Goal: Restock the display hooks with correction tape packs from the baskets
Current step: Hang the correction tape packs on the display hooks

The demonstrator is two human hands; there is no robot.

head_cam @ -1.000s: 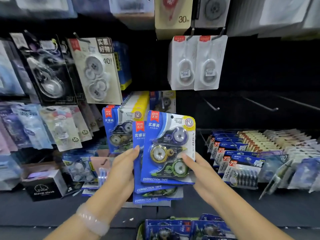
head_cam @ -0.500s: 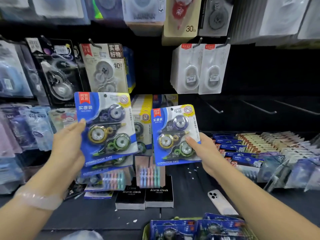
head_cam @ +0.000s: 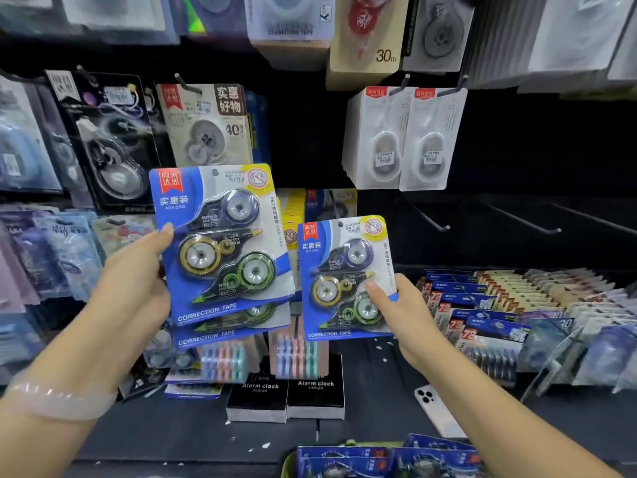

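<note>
Held up before a dark wall of display hooks: two bare hands, each with blue correction tape packs. Left hand (head_cam: 132, 291) gripping a small stack of blue packs (head_cam: 220, 243) by the left edge, thumb pressed flat on the front card, remaining fingers hidden behind, so spread or together cannot be told. At least two packs in that stack, the rear one peeking out just below the front card. Pale bangle (head_cam: 60, 401) on the left wrist. Right hand (head_cam: 405, 317) pinching a single blue pack (head_cam: 344, 277) at its lower right corner, thumb on the front over the green dispenser, other fingers out of sight behind the card. Both held upright, slightly tilted, near each other but apart.

Above and right of the right fingers, bare metal hooks (head_cam: 537, 222) jutting from the dark panel. Higher up, white twin packs (head_cam: 403, 139) hanging. Below the fingers, on the dark shelf, two black alarm clock boxes (head_cam: 286, 398) and a white phone (head_cam: 437, 412). At the bottom edge, a green basket (head_cam: 287, 464) with more blue packs inside.
</note>
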